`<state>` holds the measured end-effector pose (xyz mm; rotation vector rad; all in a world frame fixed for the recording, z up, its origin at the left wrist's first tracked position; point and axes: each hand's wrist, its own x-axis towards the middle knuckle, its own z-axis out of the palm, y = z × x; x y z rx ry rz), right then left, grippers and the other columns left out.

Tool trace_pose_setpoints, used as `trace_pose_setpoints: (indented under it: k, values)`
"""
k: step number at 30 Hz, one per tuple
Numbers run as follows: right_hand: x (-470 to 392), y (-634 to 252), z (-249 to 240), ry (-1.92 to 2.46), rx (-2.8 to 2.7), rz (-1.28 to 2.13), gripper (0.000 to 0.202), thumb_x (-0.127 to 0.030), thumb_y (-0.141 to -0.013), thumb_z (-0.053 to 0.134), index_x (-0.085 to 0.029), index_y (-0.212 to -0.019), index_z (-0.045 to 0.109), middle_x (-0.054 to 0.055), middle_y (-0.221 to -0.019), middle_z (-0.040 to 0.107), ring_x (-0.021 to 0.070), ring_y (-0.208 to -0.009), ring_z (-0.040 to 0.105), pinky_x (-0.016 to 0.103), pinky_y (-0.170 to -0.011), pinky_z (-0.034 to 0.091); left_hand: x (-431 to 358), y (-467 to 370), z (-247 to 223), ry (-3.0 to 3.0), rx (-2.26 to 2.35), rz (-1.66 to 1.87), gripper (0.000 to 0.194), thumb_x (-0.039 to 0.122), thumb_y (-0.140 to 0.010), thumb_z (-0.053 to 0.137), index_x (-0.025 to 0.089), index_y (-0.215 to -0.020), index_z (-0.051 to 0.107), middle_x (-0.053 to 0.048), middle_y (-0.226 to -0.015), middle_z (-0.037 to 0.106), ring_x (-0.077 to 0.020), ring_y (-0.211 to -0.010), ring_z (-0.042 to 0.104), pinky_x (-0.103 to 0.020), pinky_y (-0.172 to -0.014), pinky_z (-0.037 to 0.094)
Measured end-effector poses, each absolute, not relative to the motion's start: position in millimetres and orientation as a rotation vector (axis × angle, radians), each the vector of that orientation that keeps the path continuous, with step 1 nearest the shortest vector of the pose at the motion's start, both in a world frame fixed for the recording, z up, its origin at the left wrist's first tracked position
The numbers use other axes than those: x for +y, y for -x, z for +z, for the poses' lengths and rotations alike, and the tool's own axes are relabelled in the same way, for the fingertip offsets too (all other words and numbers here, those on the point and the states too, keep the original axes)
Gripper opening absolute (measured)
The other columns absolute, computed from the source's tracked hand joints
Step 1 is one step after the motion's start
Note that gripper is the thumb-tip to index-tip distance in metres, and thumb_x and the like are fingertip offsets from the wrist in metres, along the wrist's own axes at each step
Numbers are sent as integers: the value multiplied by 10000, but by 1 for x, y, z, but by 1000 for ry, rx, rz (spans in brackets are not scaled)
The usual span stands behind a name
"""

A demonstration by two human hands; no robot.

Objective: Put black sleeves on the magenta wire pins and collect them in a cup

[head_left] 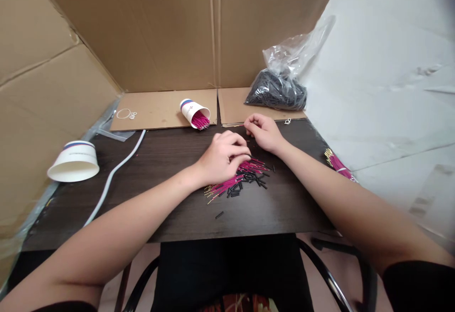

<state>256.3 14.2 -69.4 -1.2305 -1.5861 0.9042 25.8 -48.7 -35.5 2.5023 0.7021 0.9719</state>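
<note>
pink wires (223,187) with gold-coloured tips lie in a loose heap on the dark tabletop (170,141), partly under the left hand (223,158). that hand's fingers curl over the heap, thumb near forefinger; from where i stand i can't tell whether they grasp anything. the right hand (262,132) is just beyond, its fingertips drawn together, a thin reddish line beside them; whether they pinch it, i can't tell either. short black tubes (256,178) are strewn against the wires, and a single one sits apart, nearer the table's front edge.

the wires look straight and slim, so i'd judge them feather-light, fairly stiff and likely to roll or slide; mid-length seems the kindest hold, sparing the tips.

further out, a paper cup (188,108) lies on its side, more wires showing at its mouth. a tied wire bundle (337,165) rests by the right edge, near the forearm. behind, cardboard strips and a clear bag (277,89) of black pieces limit the reach; the roomier side seems leftward, up to the pale cable (117,174).
</note>
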Motion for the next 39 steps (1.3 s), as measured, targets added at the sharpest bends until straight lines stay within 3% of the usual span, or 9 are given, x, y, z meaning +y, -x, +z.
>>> trace_pose_setpoints:
  k: [6,15,17,20,23,27,31,35,39]
  values:
    - [13,-258,-69,1205,-1585,922,266,-471,-950,727,-223,-882,658,4,-725,668,160,-673,584,336,-740,499,-10,4,-38,-2557,1029,825,186,205,-1072,733,189,-1003,905,-114,-1088,793,-269,-1020,687,-504,-1032,560]
    - [10,-258,-68,1221,-1612,926,260,-463,-959,737,-219,-895,675,11,-732,691,158,-679,585,327,-731,498,-19,3,-27,-2449,1011,749,219,359,-964,884,176,-1083,890,-118,-1126,812,-245,-985,728,-425,-950,594]
    - [10,-257,-68,1225,-1612,923,235,-439,-960,721,-218,-895,676,14,-736,695,158,-682,583,324,-725,491,-28,3,-12,-2442,947,735,264,407,-901,935,162,-960,854,-108,-1032,805,-223,-905,701,-379,-858,567]
    - [10,-256,-68,1227,-1617,915,210,-412,-959,710,-217,-891,672,15,-745,698,159,-688,585,318,-713,478,-44,5,17,-2279,873,245,459,482,-871,948,189,-598,723,-18,-610,659,-130,-552,517,-312,-592,410]
    - [11,-255,-68,1234,-1621,926,180,-382,-952,703,-216,-895,668,12,-748,694,158,-682,588,314,-699,461,-60,6,39,-2102,804,-222,306,365,-766,1005,211,-599,800,9,-527,649,-117,-451,493,-308,-505,334]
    - [11,-254,-67,1239,-1624,920,157,-363,-954,680,-217,-896,670,13,-748,697,158,-682,590,313,-696,453,-74,0,43,-2125,816,-410,243,288,-711,1029,237,-592,823,5,-555,708,-141,-454,552,-318,-478,317]
    - [11,-253,-68,1231,-1633,912,175,-380,-958,672,-219,-890,667,15,-748,700,155,-676,581,314,-690,452,-78,-4,34,-2131,831,-436,212,212,-687,1005,230,-595,815,10,-559,716,-154,-456,573,-312,-476,335]
    - [11,-253,-68,1231,-1638,910,174,-383,-954,664,-220,-896,673,18,-755,705,158,-682,589,314,-690,453,-81,-3,34,-2172,740,-366,170,74,-715,792,225,-661,848,27,-577,722,-157,-466,573,-305,-483,358]
    - [11,-253,-68,1222,-1645,911,209,-422,-946,677,-221,-891,669,16,-755,701,163,-682,601,330,-718,473,-83,-5,38,-2182,673,-392,166,65,-699,755,211,-683,831,45,-595,707,-148,-507,570,-292,-492,377]
